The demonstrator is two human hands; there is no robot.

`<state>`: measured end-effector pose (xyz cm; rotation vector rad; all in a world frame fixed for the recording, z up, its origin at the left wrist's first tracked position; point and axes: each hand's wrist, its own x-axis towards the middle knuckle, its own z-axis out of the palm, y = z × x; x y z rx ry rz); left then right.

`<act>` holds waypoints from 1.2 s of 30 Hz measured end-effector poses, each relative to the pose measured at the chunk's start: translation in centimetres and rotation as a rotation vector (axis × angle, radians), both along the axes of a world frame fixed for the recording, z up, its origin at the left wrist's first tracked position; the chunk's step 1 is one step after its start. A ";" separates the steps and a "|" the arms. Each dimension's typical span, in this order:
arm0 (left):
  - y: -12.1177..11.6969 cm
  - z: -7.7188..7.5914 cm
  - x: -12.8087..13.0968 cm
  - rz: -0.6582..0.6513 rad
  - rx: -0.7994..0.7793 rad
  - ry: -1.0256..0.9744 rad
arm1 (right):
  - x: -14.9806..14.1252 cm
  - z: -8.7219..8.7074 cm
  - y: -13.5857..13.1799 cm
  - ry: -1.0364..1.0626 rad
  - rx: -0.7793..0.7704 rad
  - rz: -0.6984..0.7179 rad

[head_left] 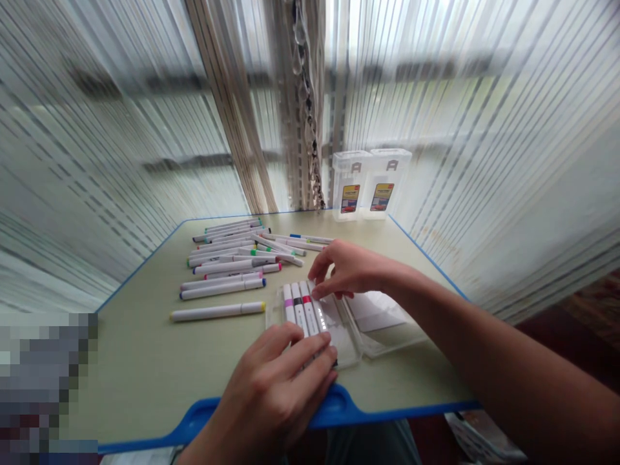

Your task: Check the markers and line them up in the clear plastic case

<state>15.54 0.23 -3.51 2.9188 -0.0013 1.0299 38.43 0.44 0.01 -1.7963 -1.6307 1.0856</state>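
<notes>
A clear plastic marker case (347,352) lies unfolded on the table, with several white markers (299,310) side by side in its near half; purple, black and red bands show on them. My left hand (285,374) is over their lower ends, fingers close together and pressing on the rightmost marker. At that marker's upper end is my right hand (346,268), thumb and forefinger closed on it. The lower ends of the row are hidden under my left fingers.
Many loose white markers (227,263) with coloured caps lie left of and behind the case. A yellow-capped marker (217,312) lies nearest. Two upright clear cases (371,187) stand at the back right. The table (140,374) has a blue rim; string curtains (145,129) hang behind.
</notes>
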 end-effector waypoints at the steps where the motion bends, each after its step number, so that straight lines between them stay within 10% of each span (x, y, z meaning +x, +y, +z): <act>1: 0.0 0.0 0.0 0.001 -0.006 0.002 | 0.0 0.0 0.0 -0.009 0.003 0.004; 29: -0.3 -0.7 -0.2 0.017 -0.200 -0.012 | -0.3 0.3 0.0 0.036 0.085 -0.027; 36: 4.1 3.4 1.9 0.218 -0.343 0.056 | 0.4 0.5 0.4 -0.454 0.382 -0.258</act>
